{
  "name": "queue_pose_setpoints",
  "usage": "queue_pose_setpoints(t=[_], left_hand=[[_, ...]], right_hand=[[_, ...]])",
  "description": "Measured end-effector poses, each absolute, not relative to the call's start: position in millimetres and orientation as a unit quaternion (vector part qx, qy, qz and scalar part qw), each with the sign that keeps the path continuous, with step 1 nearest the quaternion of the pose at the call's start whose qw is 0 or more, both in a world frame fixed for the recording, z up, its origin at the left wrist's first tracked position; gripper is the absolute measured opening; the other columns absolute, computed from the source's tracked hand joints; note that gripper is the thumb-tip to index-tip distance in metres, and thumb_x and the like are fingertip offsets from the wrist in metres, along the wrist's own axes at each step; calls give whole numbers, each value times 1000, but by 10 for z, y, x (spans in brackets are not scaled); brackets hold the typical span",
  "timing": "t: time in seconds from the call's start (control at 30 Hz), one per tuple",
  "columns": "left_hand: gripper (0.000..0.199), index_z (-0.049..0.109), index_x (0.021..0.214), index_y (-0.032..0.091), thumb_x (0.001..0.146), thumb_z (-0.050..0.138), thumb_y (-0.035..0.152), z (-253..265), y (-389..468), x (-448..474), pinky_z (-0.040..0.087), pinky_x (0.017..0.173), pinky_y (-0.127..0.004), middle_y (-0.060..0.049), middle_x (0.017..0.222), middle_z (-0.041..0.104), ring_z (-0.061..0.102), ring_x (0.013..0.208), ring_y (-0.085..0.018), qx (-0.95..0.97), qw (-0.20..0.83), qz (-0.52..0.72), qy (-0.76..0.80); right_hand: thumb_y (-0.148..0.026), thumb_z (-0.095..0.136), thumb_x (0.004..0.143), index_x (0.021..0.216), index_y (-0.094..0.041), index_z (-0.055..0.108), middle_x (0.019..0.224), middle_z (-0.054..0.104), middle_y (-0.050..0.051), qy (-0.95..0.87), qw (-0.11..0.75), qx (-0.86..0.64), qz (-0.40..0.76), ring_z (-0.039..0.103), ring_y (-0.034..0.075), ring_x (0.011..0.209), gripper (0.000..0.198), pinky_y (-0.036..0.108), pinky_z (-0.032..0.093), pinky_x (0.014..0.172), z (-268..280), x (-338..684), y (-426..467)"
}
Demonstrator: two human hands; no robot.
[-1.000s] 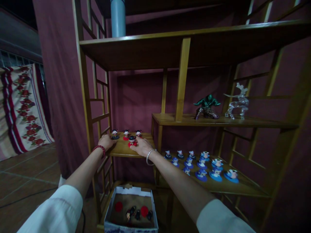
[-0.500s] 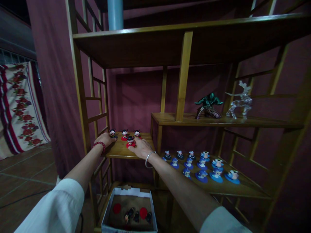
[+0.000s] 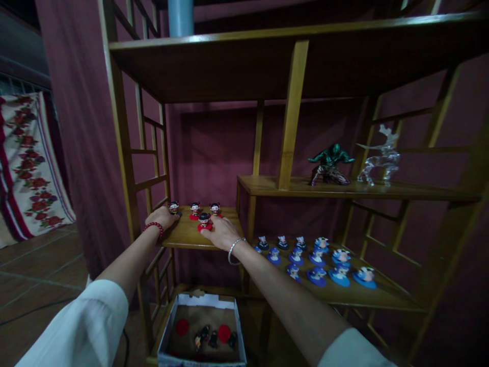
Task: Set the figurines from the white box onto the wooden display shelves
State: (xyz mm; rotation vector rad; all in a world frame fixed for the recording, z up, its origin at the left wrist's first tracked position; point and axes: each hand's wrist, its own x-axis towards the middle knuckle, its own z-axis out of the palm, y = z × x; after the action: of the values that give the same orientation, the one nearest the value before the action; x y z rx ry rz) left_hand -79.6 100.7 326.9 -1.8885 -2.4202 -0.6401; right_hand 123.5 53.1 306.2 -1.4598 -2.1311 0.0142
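On the left wooden shelf (image 3: 183, 237) stand small doll figurines with black hair buns. My left hand (image 3: 162, 218), with a red bead bracelet, is closed around the leftmost figurine (image 3: 174, 207); part of that one is hidden by the fingers. My right hand (image 3: 222, 233), wearing a silver bangle, grips a front figurine (image 3: 204, 220) on a red round base. Behind it, upright and untouched, are a middle figurine (image 3: 194, 208) and a right back figurine (image 3: 214, 208), the latter partly covered by my right hand.
Below sits an open cardboard box (image 3: 163, 331) with several dark figurines and red discs (image 3: 224, 334). Rows of blue-based figurines (image 3: 317, 275) fill the lower right shelf. Above them stand a green warrior statue (image 3: 331, 163) and a clear deer (image 3: 382, 158). A wooden post (image 3: 292, 117) divides the shelves.
My left hand and its figurine have shifted slightly left along the shelf. My right hand stays nearly still on the front figurine. The view has tilted a little.
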Motion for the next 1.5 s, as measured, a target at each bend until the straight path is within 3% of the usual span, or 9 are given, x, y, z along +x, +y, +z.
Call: queue_pose_setpoints(t=[0.33,0.6,0.87,1.17,1.37,1.5], left_hand=[[52,62,94,22,62,48,60,3256,1000,-806,44,66,-29,-10,100,64,58,92,-25,-593,1,-215,-776],[51,62,95,23,62,50,59,3252,985,-822,44,67,-26,-8,93,66,60,88,-22,-608,8,-215,-764],[57,60,97,20,61,47,62,3251,973,-795,45,69,-31,-12,101,63,57,94,-27,-598,7,-212,-773],[46,59,96,11,68,46,46,3166,876,-810,45,69,-28,-17,101,61,58,92,-25,-602,34,-238,-762],[28,63,85,20,71,46,37,3125,745,-703,44,71,-25,-8,91,66,59,87,-20,-643,66,-248,-722],[28,64,90,24,74,43,34,3132,701,-487,42,73,-24,-3,90,66,59,86,-18,-676,61,-270,-683]], right_hand=[[-48,50,71,86,-21,55,86,63,3,-789,267,-554,17,55,17,81,31,24,36,63,3069,1230,522],[-48,50,71,86,-21,56,88,63,2,-790,272,-550,14,55,17,82,31,24,36,64,3054,1228,550],[-50,49,71,86,-22,56,88,63,3,-787,277,-551,15,55,18,82,33,24,36,62,3044,1231,552],[-51,48,71,85,-22,55,85,63,3,-781,273,-561,6,56,19,80,33,25,36,60,3053,1223,533],[-50,49,70,87,-22,55,88,63,4,-778,275,-565,14,56,19,83,33,25,37,61,3067,1225,510],[-49,50,71,89,-22,55,90,63,3,-779,289,-555,19,56,18,82,33,24,37,61,3056,1228,510]])
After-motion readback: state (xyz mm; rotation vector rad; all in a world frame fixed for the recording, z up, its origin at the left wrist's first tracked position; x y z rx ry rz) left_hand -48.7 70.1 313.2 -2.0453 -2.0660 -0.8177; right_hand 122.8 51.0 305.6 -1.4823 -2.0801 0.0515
